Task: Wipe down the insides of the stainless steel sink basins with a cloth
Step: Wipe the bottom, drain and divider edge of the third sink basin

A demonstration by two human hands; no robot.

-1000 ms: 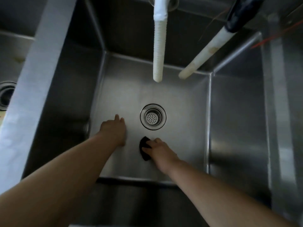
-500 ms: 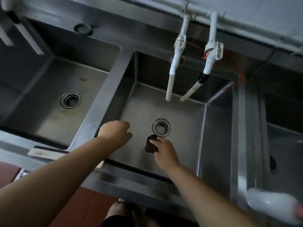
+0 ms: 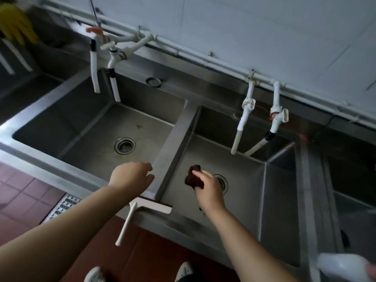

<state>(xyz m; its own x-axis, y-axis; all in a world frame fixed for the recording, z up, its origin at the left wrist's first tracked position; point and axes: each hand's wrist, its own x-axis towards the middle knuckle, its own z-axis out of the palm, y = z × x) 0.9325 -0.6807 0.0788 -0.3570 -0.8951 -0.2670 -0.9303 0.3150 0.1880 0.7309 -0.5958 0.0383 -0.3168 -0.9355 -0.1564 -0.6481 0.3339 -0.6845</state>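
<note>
Gripping dark cloth (image 3: 193, 177) in right hand (image 3: 207, 190), bunch sticking up-left of fingers | left hand (image 3: 131, 176) loosely curled, holding nothing, over sink divider (image 3: 173, 143)

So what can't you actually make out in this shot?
Head view only:
- Drain of the right basin: partly behind the right hand and cloth.
- White object, bottom right: blurred, cut off by the edge.
- Yellow thing, top left: blurred, cut off.
- Left hand: whether it touches the divider is unclear.

pale tiled wall (image 3: 264, 27), red floor tiles (image 3: 18, 192).
</note>
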